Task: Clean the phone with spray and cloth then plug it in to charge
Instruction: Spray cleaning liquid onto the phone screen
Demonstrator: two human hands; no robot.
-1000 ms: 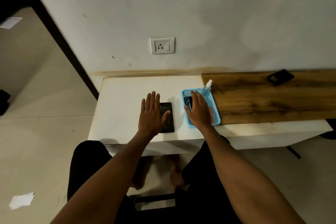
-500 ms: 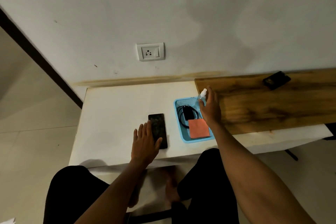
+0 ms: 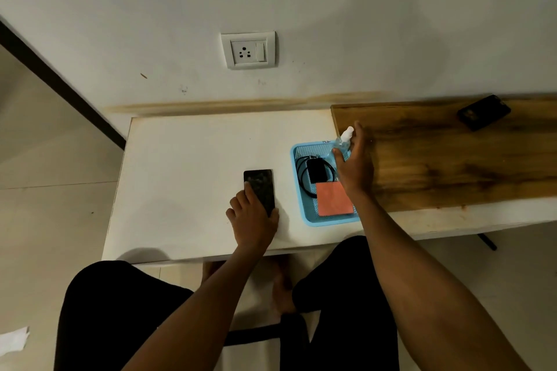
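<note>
My right hand [image 3: 354, 164] is at the far corner of the light blue mesh plastic basket [image 3: 298, 190], fingers curled round the small clear spray bottle with the white nozzle [image 3: 343, 138], thumb on its near side. My left hand [image 3: 253, 220] sits on the near end of the black rectangular phone [image 3: 259, 185], fingers bent over its left edge and thumb at its lower right corner, pinning it flat on the white surface [image 3: 187, 178].

The job right now, as I judge it, is getting the bottle out and over to the phone. I want a firm wrap on the body, with a finger free for the nozzle, and I want to lift straight up so I clear the basket wall and don't snag the coiled black charger and cable [image 3: 315, 173] lying just beside the bottle. Then I turn the nozzle toward the screen and give a light mist only, away from the ports. My left hand should hold the edges so the glass is open to the spray.

The phone lies between my two hands, just left of the basket, not touching it, screen up, long side running away from me. The orange-pink square cloth [image 3: 334, 199] waits at the near end of the basket, under my right wrist. The white wall socket [image 3: 247, 50] is up on the wall beyond the phone, well apart from everything.
</note>
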